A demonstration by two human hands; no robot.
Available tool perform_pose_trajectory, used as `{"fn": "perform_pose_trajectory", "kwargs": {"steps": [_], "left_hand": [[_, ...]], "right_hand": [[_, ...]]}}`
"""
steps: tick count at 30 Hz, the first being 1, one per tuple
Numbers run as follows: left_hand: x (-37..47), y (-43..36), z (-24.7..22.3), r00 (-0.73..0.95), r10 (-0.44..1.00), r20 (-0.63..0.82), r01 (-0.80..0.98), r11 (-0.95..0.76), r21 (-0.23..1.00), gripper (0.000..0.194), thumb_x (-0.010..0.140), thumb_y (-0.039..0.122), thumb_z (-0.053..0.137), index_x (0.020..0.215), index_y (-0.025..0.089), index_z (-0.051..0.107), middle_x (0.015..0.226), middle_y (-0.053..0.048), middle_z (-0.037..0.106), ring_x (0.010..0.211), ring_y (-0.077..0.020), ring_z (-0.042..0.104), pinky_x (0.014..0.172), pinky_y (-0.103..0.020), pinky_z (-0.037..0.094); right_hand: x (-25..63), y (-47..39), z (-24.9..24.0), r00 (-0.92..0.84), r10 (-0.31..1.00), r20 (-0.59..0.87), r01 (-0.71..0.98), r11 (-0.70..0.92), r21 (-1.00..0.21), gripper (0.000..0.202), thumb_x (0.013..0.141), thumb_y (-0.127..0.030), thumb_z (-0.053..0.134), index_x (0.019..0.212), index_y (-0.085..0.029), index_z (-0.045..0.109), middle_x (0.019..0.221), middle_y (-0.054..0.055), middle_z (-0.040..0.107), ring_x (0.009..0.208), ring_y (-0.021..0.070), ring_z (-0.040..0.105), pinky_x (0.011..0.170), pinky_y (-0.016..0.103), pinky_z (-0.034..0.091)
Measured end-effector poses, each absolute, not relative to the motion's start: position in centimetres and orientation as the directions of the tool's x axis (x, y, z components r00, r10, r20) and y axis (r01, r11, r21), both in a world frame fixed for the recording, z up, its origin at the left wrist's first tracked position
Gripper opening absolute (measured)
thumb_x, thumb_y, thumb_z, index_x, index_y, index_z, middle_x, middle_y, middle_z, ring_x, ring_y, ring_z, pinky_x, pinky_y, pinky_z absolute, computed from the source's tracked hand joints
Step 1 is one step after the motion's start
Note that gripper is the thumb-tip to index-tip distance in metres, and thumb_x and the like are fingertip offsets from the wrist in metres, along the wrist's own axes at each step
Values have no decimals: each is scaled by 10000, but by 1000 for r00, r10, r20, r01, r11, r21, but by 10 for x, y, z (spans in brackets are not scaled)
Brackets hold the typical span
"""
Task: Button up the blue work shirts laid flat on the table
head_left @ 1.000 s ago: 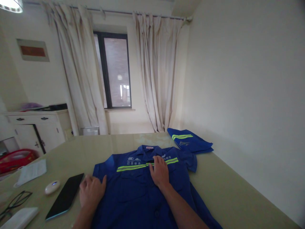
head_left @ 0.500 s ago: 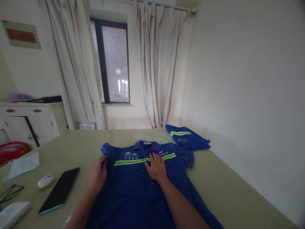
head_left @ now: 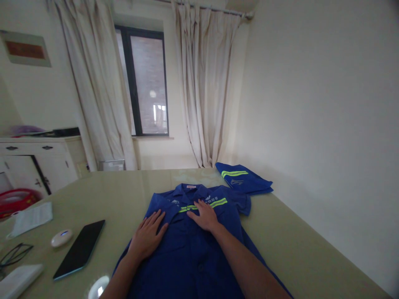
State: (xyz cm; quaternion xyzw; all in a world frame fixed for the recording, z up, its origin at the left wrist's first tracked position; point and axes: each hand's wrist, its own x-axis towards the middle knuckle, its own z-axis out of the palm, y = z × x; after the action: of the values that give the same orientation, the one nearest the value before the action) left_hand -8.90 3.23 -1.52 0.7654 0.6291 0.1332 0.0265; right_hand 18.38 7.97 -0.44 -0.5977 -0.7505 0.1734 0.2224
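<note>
A blue short-sleeved work shirt (head_left: 183, 249) with a yellow-green reflective stripe and white lettering lies front up, collar away from me. Its left sleeve is folded inward over the chest and covers part of the stripe and lettering. My left hand (head_left: 149, 236) rests flat on that folded part, fingers stretched out. On the chest near the button line lies my right hand (head_left: 204, 215), palm down with fingers spread, touching the stripe. The shirt's right sleeve (head_left: 245, 202) is still spread outward. The lower hem is out of view.
Behind the shirt at the right lies a folded blue garment (head_left: 245, 179) with a similar stripe. To the left on the table (head_left: 102, 195) are a dark phone (head_left: 80, 248), a white oval case (head_left: 61, 238), a face mask (head_left: 33, 218), glasses (head_left: 15, 254) and a white box-like object (head_left: 20, 281).
My left hand has brought the shirt's left sleeve inward over the chest, let go of its edge and flattened on the fold. My right hand stays on the chest.
</note>
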Motion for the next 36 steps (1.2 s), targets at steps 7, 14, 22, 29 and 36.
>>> {"fn": "perform_pose_trajectory", "kwargs": {"steps": [7, 14, 22, 29, 36], "left_hand": [[-96, 43, -13, 180, 969, 167, 950, -215, 226, 619, 1002, 596, 303, 1519, 287, 442, 1621, -13, 383, 1497, -241, 352, 1247, -485, 227], [-101, 56, -8, 180, 970, 164, 941, -218, 260, 557, 1014, 542, 307, 1475, 301, 506, 1588, -7, 445, 1473, -232, 395, 1238, -473, 246], [-93, 58, -2, 138, 981, 139, 974, -159, 158, 553, 1005, 508, 331, 1445, 250, 544, 1561, -57, 484, 1444, -264, 441, 1212, -496, 297], [54, 39, 23, 221, 934, 281, 970, -240, 33, 538, 974, 236, 368, 1486, 120, 486, 1576, -188, 432, 1458, -361, 395, 1192, -601, 274], [180, 9, -14, 505, 812, 292, 739, -582, 340, 602, 1012, 497, 300, 1554, 250, 393, 1612, -78, 399, 1497, -299, 342, 1240, -561, 258]], "right_hand": [[251, 60, 1, 137, 819, 557, 641, 356, -681, 473, 997, -512, 374, 1145, -192, 690, 1163, 123, 713, 1107, 259, 632, 1001, 386, 467], [358, 64, 8, 533, 663, 526, 820, -252, -513, 561, 921, -518, 498, 1226, -60, 606, 1097, 254, 669, 1054, 366, 621, 944, 464, 449], [362, 78, -25, 522, 780, 345, 754, -233, -614, 462, 797, -332, 591, 1218, -155, 660, 1070, 188, 730, 997, 344, 683, 879, 459, 499], [350, 94, -15, 578, 698, 423, 497, 110, -861, 481, 819, -325, 454, 1217, -143, 654, 1142, 143, 714, 1029, 254, 681, 949, 382, 523], [350, 92, -18, 602, 797, 49, -251, 248, -936, 732, 558, -381, 794, 1238, -176, 620, 928, 68, 760, 827, 277, 738, 756, 414, 612]]}}
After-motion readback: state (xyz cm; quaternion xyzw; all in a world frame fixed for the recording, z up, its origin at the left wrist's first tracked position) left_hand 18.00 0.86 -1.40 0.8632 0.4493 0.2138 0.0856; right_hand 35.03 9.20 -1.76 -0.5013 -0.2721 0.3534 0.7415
